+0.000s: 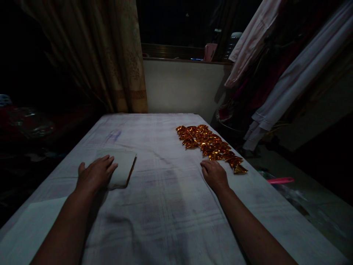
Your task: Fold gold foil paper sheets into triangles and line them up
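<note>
Two bare hands rest on the cloth-covered table: the left hand lies flat, fingers loosely spread, on a pale card stack; the right hand, fingers curled under, touches the gold foil pieces.

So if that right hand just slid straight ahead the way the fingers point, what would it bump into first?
Most likely the gold foil packets: the right hand lies flat on the cloth-covered table, fingertips pointing at the near end of that heap, with only a small gap showing. Depth is hard to judge.
</note>
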### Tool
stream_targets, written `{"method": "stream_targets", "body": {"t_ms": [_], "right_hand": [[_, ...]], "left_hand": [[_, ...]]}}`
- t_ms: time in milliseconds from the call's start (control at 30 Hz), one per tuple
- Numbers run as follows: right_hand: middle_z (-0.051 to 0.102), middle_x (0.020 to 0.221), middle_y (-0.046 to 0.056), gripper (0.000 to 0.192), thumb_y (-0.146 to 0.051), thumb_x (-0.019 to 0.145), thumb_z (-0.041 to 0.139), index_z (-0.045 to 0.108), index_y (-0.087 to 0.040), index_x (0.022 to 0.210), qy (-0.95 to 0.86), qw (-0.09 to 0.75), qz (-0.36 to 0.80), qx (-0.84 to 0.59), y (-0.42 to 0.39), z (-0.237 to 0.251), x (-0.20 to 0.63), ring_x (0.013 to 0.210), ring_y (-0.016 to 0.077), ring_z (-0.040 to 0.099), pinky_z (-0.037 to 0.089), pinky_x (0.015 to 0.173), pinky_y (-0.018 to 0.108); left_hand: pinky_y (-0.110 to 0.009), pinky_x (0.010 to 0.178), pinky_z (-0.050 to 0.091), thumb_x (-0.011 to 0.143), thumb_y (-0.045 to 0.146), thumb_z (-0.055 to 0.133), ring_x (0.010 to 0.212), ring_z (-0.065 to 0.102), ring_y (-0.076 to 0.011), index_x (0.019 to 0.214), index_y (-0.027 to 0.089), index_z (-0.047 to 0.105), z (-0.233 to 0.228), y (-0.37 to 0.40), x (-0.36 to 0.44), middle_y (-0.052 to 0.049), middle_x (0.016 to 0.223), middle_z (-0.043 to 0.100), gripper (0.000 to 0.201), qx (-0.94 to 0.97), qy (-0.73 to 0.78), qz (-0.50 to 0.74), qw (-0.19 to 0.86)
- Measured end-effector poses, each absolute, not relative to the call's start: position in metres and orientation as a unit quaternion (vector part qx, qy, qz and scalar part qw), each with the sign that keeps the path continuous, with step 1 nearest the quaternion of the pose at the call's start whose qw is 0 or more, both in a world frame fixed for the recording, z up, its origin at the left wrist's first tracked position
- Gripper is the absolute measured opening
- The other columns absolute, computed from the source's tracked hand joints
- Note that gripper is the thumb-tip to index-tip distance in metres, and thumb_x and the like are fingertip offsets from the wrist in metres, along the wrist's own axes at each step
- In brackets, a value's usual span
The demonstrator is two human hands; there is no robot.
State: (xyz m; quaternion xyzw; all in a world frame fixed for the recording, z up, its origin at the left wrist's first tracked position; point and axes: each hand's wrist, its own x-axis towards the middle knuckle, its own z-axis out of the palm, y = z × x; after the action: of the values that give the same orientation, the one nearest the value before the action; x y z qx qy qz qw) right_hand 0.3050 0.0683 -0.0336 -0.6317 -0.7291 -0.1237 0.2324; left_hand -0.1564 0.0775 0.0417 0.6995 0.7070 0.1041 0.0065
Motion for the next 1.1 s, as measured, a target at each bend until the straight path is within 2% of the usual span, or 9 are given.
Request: {"method": "stream_targets", "body": {"t_ms": [167, 400, 567, 633, 700, 767, 867, 1000, 1100], "right_hand": [[0.076, 0.107, 0.006, 0.024, -0.011, 0.086, 0.057, 0.076, -0.023, 0.095, -0.725, 0.233, -0.127, -0.635, 0.068, -0.035, 0.305, 0.096, 0.0236, 0.064, 0.049, 0.087, 0.035], [0.076, 0.106, 0.005, 0.026, -0.011, 0.085, 0.058, 0.076, -0.026, 0.096, -0.723, 0.232, -0.123, -0.639, 0.068, -0.034, 0.304, 0.095, 0.0233, 0.064, 0.049, 0.086, 0.034], [0.076, 0.107, 0.005, 0.026, -0.01, 0.085, 0.057, 0.076, -0.024, 0.096, -0.722, 0.23, -0.122, -0.641, 0.068, -0.034, 0.304, 0.095, 0.0233, 0.064, 0.049, 0.085, 0.034], [0.076, 0.108, 0.006, 0.025, -0.011, 0.085, 0.058, 0.075, -0.023, 0.097, -0.723, 0.229, -0.121, -0.641, 0.068, -0.033, 0.304, 0.095, 0.0234, 0.065, 0.049, 0.085, 0.034], [0.076, 0.108, 0.006, 0.024, -0.011, 0.086, 0.058, 0.075, -0.023, 0.097, -0.724, 0.227, -0.12, -0.641, 0.068, -0.032, 0.304, 0.095, 0.0235, 0.065, 0.049, 0.084, 0.034], [0.076, 0.108, 0.007, 0.023, -0.011, 0.087, 0.058, 0.075, -0.023, 0.097, -0.724, 0.227, -0.119, -0.64, 0.067, -0.032, 0.304, 0.094, 0.0234, 0.065, 0.049, 0.084, 0.034], [0.076, 0.107, 0.007, 0.022, -0.011, 0.087, 0.059, 0.075, -0.023, 0.097, -0.724, 0.228, -0.12, -0.64, 0.068, -0.031, 0.304, 0.096, 0.0233, 0.065, 0.048, 0.085, 0.033], [0.076, 0.107, 0.006, 0.023, -0.011, 0.087, 0.059, 0.075, -0.024, 0.096, -0.724, 0.229, -0.118, -0.64, 0.068, -0.031, 0.304, 0.096, 0.0236, 0.065, 0.049, 0.086, 0.034], [0.076, 0.107, 0.006, 0.022, -0.011, 0.086, 0.06, 0.075, -0.024, 0.095, -0.724, 0.229, -0.115, -0.641, 0.068, -0.031, 0.304, 0.096, 0.0236, 0.065, 0.049, 0.086, 0.034]], "left_hand": [[-0.077, 0.11, 0.02, 0.095, 0.043, 0.055, 0.136, 0.049, -0.0421, 0.129, 0.021, 0.065, 0.056, 0.073, -0.147, -0.017, 0.147, 0.057, 0.041, 0.688, 0.723, 0.06, 0.013], [-0.073, 0.114, 0.018, 0.101, 0.031, 0.041, 0.135, 0.052, -0.0409, 0.122, 0.026, 0.072, 0.065, 0.067, -0.131, -0.012, 0.144, 0.061, 0.038, 0.677, 0.734, 0.057, -0.003], [-0.073, 0.115, 0.018, 0.101, 0.033, 0.037, 0.135, 0.053, -0.0393, 0.122, 0.026, 0.072, 0.081, 0.066, -0.123, -0.01, 0.143, 0.062, 0.042, 0.674, 0.731, 0.107, -0.006], [-0.066, 0.115, 0.028, 0.099, 0.035, 0.038, 0.133, 0.056, -0.0354, 0.124, 0.025, 0.071, 0.089, 0.065, -0.115, -0.007, 0.142, 0.063, 0.042, 0.69, 0.709, 0.141, 0.039], [-0.051, 0.11, 0.044, 0.097, 0.04, 0.041, 0.129, 0.06, -0.0312, 0.121, 0.025, 0.073, 0.093, 0.062, -0.103, -0.004, 0.141, 0.064, 0.043, 0.721, 0.658, 0.178, 0.126], [-0.041, 0.105, 0.051, 0.097, 0.049, 0.039, 0.126, 0.063, -0.0281, 0.116, 0.025, 0.076, 0.089, 0.058, -0.085, -0.003, 0.138, 0.067, 0.048, 0.75, 0.595, 0.21, 0.197], [-0.043, 0.11, 0.047, 0.098, 0.048, 0.037, 0.131, 0.059, -0.0259, 0.12, 0.026, 0.074, 0.069, 0.049, -0.052, -0.004, 0.137, 0.067, 0.048, 0.79, 0.545, 0.195, 0.202], [-0.054, 0.119, 0.033, 0.095, 0.044, 0.055, 0.144, 0.045, -0.0321, 0.142, 0.022, 0.058, 0.038, 0.03, -0.017, -0.014, 0.154, 0.049, 0.053, 0.821, 0.55, 0.095, 0.119], [-0.057, 0.122, 0.024, 0.097, 0.043, 0.054, 0.15, 0.034, -0.0318, 0.149, 0.026, 0.05, 0.026, 0.022, -0.007, -0.012, 0.159, 0.042, 0.055, 0.861, 0.493, 0.028, 0.121]]}}
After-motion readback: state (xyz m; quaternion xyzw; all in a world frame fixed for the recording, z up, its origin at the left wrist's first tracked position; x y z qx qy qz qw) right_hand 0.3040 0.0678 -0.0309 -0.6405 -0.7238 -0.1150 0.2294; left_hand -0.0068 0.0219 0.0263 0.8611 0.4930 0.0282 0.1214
